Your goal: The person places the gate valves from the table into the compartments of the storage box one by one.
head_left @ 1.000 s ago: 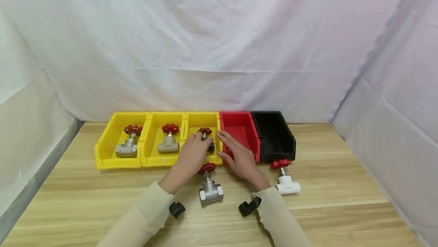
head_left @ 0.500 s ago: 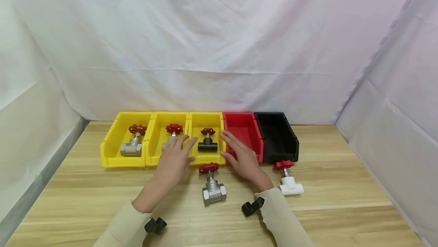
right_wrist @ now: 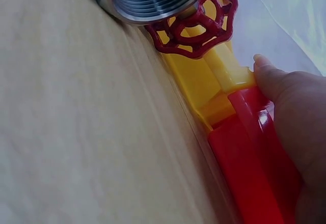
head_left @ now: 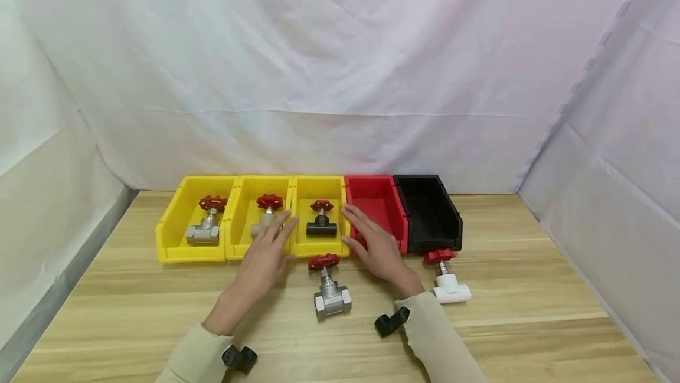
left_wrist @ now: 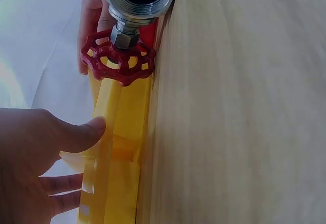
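My left hand [head_left: 261, 262] lies with fingers extended over the front of the middle-left yellow bin, its thumb at the front rim in the left wrist view. My right hand [head_left: 376, 247] reaches over the front of the red bin [head_left: 372, 191], fingers straight, fingertips at the border with the yellow bin. Between the hands, a black valve [head_left: 321, 228] with a red handwheel sits in the third yellow bin [head_left: 320, 249]. A beige valve [head_left: 268, 218], partly hidden by my left fingers, is in the bin beside it. In front stands a large metal valve [head_left: 332, 299] on the table.
The leftmost yellow bin [head_left: 172, 218] contains a metal valve [head_left: 204, 231]. A black bin [head_left: 427, 212] ends the row at the right. In front of it lies a white valve [head_left: 450, 288] with a red handwheel. White cloth [head_left: 329, 64] hangs behind.
My left hand has moved off the black valve and back to the left, leaving that valve in the third yellow bin. The right hand stays nearly in place.
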Available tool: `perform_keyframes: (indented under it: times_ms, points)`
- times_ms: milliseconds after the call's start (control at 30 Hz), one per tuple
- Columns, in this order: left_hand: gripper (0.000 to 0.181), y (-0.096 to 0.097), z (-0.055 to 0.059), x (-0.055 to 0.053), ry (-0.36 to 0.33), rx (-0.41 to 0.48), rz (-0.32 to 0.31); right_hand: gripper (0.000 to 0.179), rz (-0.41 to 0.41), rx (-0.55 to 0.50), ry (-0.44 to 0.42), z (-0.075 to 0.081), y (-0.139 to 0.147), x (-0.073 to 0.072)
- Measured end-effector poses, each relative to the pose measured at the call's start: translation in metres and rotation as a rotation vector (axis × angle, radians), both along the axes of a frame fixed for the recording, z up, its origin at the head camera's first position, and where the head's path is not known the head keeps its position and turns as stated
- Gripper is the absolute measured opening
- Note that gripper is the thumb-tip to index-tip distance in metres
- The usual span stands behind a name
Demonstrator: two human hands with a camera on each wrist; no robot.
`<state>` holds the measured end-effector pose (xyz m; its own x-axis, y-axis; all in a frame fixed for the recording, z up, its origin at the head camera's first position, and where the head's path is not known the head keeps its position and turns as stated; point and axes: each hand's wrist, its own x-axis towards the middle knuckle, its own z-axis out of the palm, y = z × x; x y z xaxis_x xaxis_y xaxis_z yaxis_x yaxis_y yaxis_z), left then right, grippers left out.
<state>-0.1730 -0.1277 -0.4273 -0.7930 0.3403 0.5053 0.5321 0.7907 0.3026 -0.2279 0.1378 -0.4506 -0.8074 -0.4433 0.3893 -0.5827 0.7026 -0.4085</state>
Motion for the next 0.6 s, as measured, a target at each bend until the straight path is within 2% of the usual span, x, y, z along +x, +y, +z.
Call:
perform_keyframes:
  times_ms: [167, 600]
  points:
    - [0.08, 0.0016, -0.0013, 0.0004, -0.039, 0.015, 0.001, 0.067, -0.003, -0.006, -0.003, 0.0008, 0.0002, 0.0018]
    - [0.076, 0.0027, -0.0003, -0.0007, 0.01, -0.023, 0.059, 0.068, -0.008, 0.008, 0.003, 0.0031, -0.0017, 0.003]
